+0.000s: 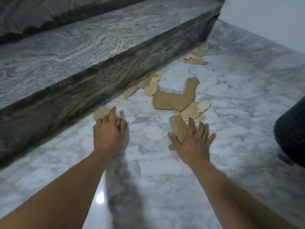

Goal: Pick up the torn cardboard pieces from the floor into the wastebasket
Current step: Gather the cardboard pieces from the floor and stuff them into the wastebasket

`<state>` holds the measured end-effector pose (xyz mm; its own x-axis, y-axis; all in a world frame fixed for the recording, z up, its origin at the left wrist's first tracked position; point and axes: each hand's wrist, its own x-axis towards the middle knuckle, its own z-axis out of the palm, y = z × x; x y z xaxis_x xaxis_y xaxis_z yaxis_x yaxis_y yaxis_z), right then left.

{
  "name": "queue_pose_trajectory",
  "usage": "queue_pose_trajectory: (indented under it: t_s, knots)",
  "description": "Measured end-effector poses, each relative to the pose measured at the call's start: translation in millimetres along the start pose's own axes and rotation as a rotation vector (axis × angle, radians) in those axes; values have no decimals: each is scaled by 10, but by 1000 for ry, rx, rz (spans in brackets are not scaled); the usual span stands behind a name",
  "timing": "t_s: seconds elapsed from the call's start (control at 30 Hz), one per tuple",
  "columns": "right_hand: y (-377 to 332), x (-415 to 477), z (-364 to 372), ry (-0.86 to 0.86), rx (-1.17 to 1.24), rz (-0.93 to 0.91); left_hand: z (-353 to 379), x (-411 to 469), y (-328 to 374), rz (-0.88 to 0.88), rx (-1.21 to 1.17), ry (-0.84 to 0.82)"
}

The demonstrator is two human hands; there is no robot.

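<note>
Cardboard piece (103, 113) gripped in left fingers (113, 113); right fingers (191, 127) spread straight, touching another piece (177, 128).

Reaching forward and down with both bare forearms, side by side, well apart. Gripping a cardboard piece (101, 112) with the left hand (109, 132), index finger stretched out, other fingers curled over it. Laying the right hand (192, 143), fingers straight and spread, thumb out, flat over a second cardboard piece (177, 127).
</note>
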<state>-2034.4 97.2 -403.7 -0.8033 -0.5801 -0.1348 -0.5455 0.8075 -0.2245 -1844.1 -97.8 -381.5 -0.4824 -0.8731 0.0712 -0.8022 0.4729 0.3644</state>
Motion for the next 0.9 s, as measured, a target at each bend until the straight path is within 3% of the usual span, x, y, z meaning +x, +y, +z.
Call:
queue_pose_trajectory:
  t_s: [0.13, 0.23, 0.33, 0.47, 0.67, 0.8, 0.83, 0.9]
  knots:
    - [26, 441, -94, 3, 66, -82, 220, 405, 242, 160, -43, 32]
    - [80, 812, -156, 19, 64, -127, 375, 846, 505, 272, 88, 71]
    - [161, 1184, -201, 3, 25, -135, 502, 1275, 786, 374, 77, -41]
    - [109, 1647, -216, -45, -21, -145, 708, 1510, 976, 284, 104, -252]
    - [-44, 1875, -167, 121, 244, -239, 874, 1276, 1177, 334, -76, -49]
    - [-145, 1939, -307, 230, 565, -169, 626, 1109, 1282, 205, -297, 139]
    - [-164, 2050, -373, 251, 569, -127, 557, 1020, 1300, 159, -283, 130]
    - [-232, 2313, -521, 171, 432, -76, 512, 732, 1332, 77, -226, -57]
